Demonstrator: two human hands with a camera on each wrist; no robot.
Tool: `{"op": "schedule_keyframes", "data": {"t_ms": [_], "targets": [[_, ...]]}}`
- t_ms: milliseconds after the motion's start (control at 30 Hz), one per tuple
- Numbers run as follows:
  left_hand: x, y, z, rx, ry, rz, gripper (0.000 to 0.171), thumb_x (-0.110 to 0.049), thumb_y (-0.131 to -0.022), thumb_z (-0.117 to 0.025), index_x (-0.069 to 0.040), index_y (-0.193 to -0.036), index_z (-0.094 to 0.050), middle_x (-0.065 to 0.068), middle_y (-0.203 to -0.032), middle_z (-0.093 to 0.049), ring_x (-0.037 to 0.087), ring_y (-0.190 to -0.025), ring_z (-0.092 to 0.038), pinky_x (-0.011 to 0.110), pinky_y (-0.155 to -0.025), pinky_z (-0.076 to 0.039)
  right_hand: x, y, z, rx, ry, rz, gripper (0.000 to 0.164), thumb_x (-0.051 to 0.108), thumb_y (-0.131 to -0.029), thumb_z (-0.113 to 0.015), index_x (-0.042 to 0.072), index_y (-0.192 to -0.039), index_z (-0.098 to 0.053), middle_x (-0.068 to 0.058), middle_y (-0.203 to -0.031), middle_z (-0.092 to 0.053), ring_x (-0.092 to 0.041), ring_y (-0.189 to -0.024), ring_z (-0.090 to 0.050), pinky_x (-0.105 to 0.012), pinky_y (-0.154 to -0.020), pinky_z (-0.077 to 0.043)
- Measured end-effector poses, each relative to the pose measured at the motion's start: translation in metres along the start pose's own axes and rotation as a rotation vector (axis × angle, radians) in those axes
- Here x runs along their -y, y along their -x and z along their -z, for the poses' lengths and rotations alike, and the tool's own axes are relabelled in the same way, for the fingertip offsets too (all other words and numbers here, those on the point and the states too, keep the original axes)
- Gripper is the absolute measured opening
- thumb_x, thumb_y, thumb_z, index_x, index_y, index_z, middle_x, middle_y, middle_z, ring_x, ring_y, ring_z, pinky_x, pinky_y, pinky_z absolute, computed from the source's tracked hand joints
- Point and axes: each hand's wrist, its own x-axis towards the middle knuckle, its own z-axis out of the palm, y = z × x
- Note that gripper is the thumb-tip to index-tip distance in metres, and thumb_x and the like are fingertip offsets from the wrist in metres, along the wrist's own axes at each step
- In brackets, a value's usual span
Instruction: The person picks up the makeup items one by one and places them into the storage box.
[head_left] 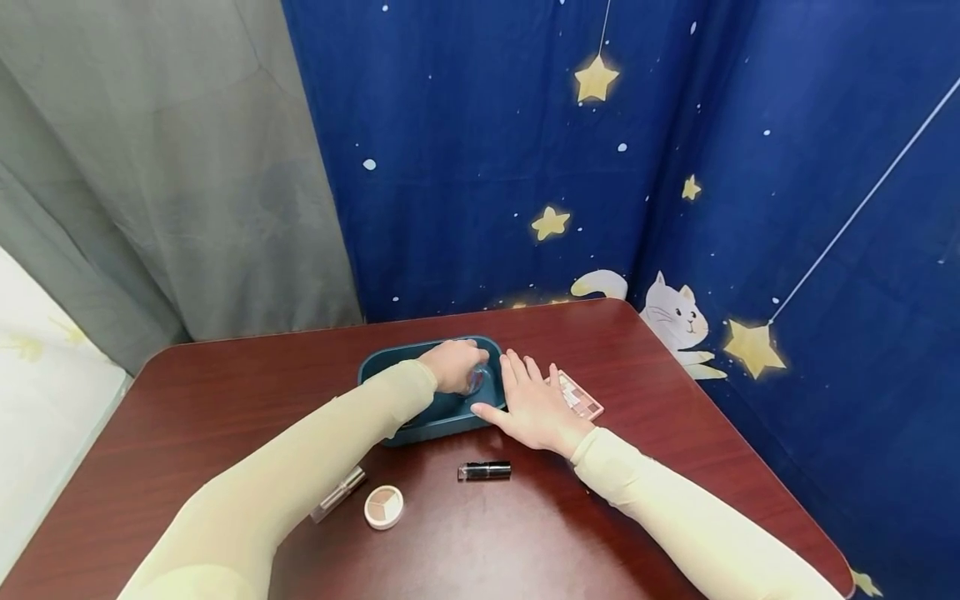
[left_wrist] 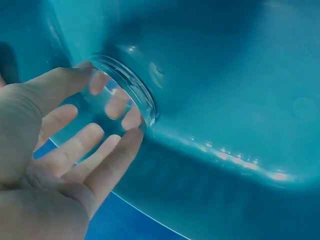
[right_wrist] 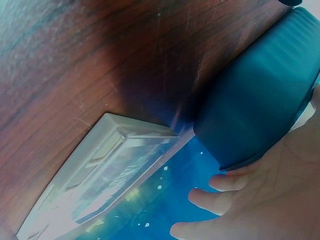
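A dark teal plastic bin [head_left: 442, 431] stands toward the back of the table. My left hand [head_left: 450, 367] reaches down into its right end. There the thumb and fingers hold a clear round container [left_wrist: 131, 82] by its ringed edge, close against the bin's floor. My right hand [head_left: 534, 407] lies at the bin's right end with straight, spread fingers, the thumb over the rim and nothing gripped. Just right of that hand is an eyeshadow palette [head_left: 582, 397], partly hidden by the fingers; the right wrist view shows the palette [right_wrist: 100, 175] beside the bin.
In front of the bin lies a small black tube with a clear end [head_left: 483, 471]. Left of it are a round three-colour compact [head_left: 384, 507] and a slim tube [head_left: 337, 494] partly behind my left sleeve. Curtains [head_left: 480, 167] hang behind the wooden table [head_left: 247, 375].
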Motion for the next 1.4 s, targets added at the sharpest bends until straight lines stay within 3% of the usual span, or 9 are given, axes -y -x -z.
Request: {"op": "schedule_keyframes", "data": {"t_ms": [133, 267, 600, 833, 1400], "targets": [[0.001, 0.001, 0.001, -0.005, -0.013, 0.026, 0.012, -0.019, -0.088, -0.079, -0.012, -0.096, -0.072, -0.001, -0.084, -0.058, 0.014, -0.080, -0.054, 0.027, -0.074, -0.051, 0.003, 0.003, 0.004, -0.006, 0.010, -0.008, 0.110, 0.087, -0.087, -0.027, 0.005, -0.160, -0.022, -0.014, -0.164, -0.024, -0.037, -0.147, -0.027, -0.070, -0.111, -0.018], [0.001, 0.000, 0.001, 0.004, -0.026, 0.042, 0.014, -0.021, -0.088, -0.080, -0.015, -0.083, -0.068, -0.004, -0.076, -0.055, 0.013, -0.078, -0.053, 0.026, -0.072, -0.049, 0.003, 0.004, 0.006, -0.024, 0.025, -0.006, 0.109, 0.086, -0.088, -0.028, 0.005, -0.159, -0.025, -0.014, -0.163, -0.026, -0.035, -0.146, -0.029, -0.069, -0.111, -0.020], [-0.004, -0.003, -0.004, 0.035, -0.003, 0.048, 0.008, -0.018, -0.092, -0.073, -0.013, -0.097, -0.069, -0.004, -0.080, -0.057, 0.015, -0.083, -0.053, 0.029, -0.074, -0.049, 0.002, 0.006, 0.002, -0.005, -0.009, -0.001, 0.109, 0.086, -0.088, -0.027, 0.004, -0.159, -0.024, -0.014, -0.164, -0.024, -0.038, -0.147, -0.027, -0.071, -0.111, -0.017], [-0.007, -0.004, -0.005, 0.033, 0.019, 0.038, 0.013, -0.016, -0.093, -0.072, -0.010, -0.105, -0.070, -0.003, -0.084, -0.057, 0.016, -0.083, -0.053, 0.031, -0.077, -0.050, 0.004, 0.007, 0.001, 0.006, -0.006, -0.006, 0.109, 0.087, -0.088, -0.024, 0.005, -0.160, -0.023, -0.013, -0.164, -0.023, -0.037, -0.148, -0.026, -0.070, -0.111, -0.017], [-0.006, -0.006, -0.001, 0.050, 0.061, 0.037, 0.012, -0.020, -0.095, -0.071, -0.014, -0.105, -0.069, -0.004, -0.091, -0.062, 0.014, -0.088, -0.056, 0.033, -0.082, -0.052, 0.007, 0.004, 0.005, 0.017, 0.002, -0.008, 0.111, 0.088, -0.086, -0.022, 0.006, -0.160, -0.022, -0.013, -0.165, -0.023, -0.036, -0.148, -0.026, -0.070, -0.111, -0.017]]}}
